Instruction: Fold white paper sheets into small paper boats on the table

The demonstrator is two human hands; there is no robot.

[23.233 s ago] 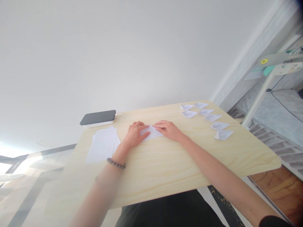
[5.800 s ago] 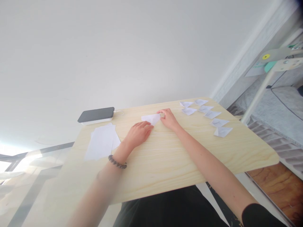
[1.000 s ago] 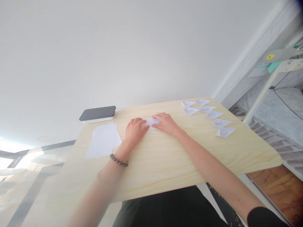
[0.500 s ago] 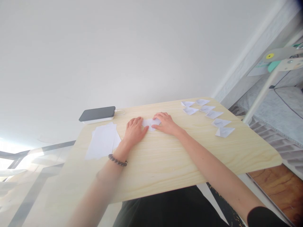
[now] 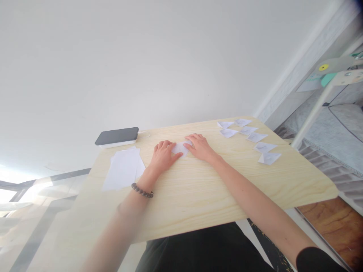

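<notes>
A small piece of folded white paper (image 5: 180,148) lies on the pale wooden table between my two hands. My left hand (image 5: 163,155) grips its left side, thumb along the near edge and fingers at the far edge. On the right side, my right hand (image 5: 200,146) has the paper between thumb and fingers; its fingertips cover that corner. Several folded paper boats (image 5: 269,158) stand at the right of the table, apart from my right hand. Left of my left hand lies a stack of white paper sheets (image 5: 122,168).
A dark-screened phone-like device (image 5: 117,136) rests on a white base at the back left, with a white cable (image 5: 145,133) at its right end. Behind the wooden table (image 5: 198,200) rises a plain wall (image 5: 170,68). A pale metal pole (image 5: 312,115) stands beyond its right edge.
The folded paper looks narrower and its outline has changed between my hands. My left hand has shifted slightly right, and my right thumb has moved up onto the paper's right end.
</notes>
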